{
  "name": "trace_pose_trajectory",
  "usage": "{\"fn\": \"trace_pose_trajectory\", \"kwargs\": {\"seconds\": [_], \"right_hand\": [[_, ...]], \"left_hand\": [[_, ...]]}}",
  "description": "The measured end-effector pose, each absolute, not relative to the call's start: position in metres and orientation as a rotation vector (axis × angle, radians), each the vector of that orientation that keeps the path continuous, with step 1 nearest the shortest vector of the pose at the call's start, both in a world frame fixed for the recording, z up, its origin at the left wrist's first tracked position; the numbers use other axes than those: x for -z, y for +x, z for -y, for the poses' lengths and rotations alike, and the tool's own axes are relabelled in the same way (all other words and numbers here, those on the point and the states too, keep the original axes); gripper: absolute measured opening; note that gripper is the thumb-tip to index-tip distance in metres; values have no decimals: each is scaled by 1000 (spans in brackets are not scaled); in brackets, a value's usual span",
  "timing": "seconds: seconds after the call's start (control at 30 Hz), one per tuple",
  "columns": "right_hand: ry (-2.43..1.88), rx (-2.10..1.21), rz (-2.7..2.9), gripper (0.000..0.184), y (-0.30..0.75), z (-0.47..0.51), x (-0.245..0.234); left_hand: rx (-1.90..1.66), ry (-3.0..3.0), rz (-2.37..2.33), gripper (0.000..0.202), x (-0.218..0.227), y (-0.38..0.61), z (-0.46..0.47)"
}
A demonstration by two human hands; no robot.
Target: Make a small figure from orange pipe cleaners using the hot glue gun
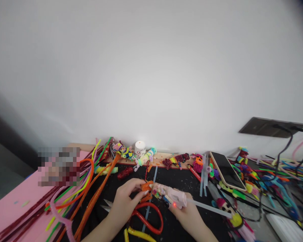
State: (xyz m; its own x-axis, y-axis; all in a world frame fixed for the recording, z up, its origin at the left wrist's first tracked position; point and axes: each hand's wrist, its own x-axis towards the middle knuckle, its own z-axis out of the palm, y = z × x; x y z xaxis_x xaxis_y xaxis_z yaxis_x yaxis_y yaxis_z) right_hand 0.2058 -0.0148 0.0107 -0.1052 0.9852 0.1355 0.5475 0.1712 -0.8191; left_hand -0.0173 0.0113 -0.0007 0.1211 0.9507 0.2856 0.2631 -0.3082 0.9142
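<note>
My left hand pinches a small orange fuzzy piece, apparently coiled pipe cleaner. My right hand is wrapped round a pale pink hot glue gun with a red light on. From its back sticks a long translucent glue stick. The gun's nozzle points left and meets or nearly meets the orange piece; I cannot tell which. Below the hands lie scissors with red handles, their blades partly behind my left wrist. A yellow pipe cleaner lies at the near edge.
Bundles of pipe cleaners spread over the left side. Pipe-cleaner figures and a white paper cup line the wall. At right are spare glue sticks, a phone, a doll figure and cables.
</note>
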Motion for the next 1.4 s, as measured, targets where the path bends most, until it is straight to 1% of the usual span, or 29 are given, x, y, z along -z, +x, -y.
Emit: {"fn": "trace_pose_trajectory", "kwargs": {"seconds": [0.1, 0.37, 0.53, 0.83, 1.4], "right_hand": [[-1445, -796, 1778, 12, 207, 13, -10], [-1374, -795, 1788, 14, 205, 12, -14], [-1409, -835, 1789, 12, 207, 11, -11], [-1445, -804, 1769, 13, 206, 12, -18], [-1439, -773, 1813, 15, 210, 10, -13]], "left_hand": [[-1213, 1693, -1198, 16, 2, -18, -11], [-1232, 1713, -1210, 15, 2, -19, -13], [-1245, 1689, -1217, 14, 1, -19, -13], [-1254, 1697, -1208, 13, 1, -20, -13], [-1292, 1696, -1233, 11, 4, -21, -13]]}}
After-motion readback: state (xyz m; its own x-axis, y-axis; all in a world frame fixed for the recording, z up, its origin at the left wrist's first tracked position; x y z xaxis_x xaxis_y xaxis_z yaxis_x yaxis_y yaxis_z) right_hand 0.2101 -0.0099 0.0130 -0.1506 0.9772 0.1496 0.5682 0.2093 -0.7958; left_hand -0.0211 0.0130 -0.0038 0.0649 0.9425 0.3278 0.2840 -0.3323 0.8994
